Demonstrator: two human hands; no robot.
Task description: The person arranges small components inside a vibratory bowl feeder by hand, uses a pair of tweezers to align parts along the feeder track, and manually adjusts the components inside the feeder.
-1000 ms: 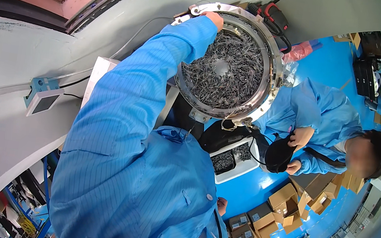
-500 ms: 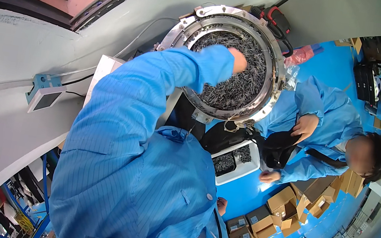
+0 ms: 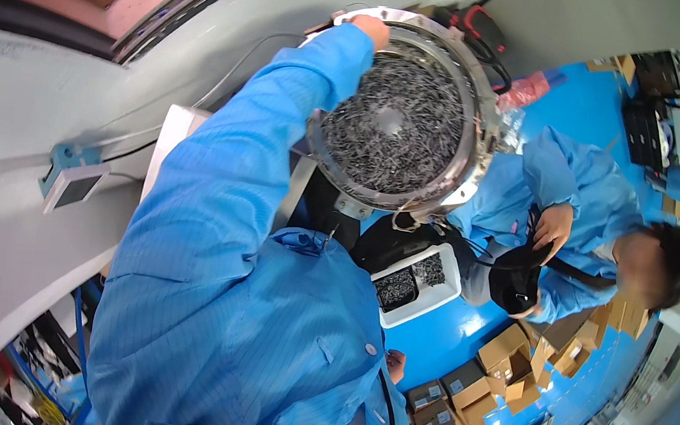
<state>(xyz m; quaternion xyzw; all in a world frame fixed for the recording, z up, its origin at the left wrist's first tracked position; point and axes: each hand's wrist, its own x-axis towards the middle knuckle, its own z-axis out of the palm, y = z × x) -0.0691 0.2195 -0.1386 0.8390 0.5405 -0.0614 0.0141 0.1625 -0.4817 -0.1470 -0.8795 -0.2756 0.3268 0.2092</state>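
Note:
My left arm, in a blue striped sleeve, stretches up to a round metal bowl feeder (image 3: 463,174). My left hand (image 3: 372,31) is at the feeder's far-left rim, touching or just above it, its fingers hidden behind the back of the hand. A mass of small, thin, dark pieces (image 3: 403,151) fills the bowl, with a paler round spot near the middle. Low beside my coat, my right hand (image 3: 394,365) shows only in part, too small to make out its fingers.
A white bin (image 3: 445,293) with more dark pieces stands on the blue floor. At the right, a co-worker (image 3: 595,200) in blue holds a black bag-like item (image 3: 515,276). Open cardboard boxes (image 3: 504,354) lie beyond. Left are a wall and a small panel (image 3: 77,189).
My left hand has moved from over the pieces to the bowl's far-left rim, uncovering the middle. The co-worker's lower hand has moved up to the black item.

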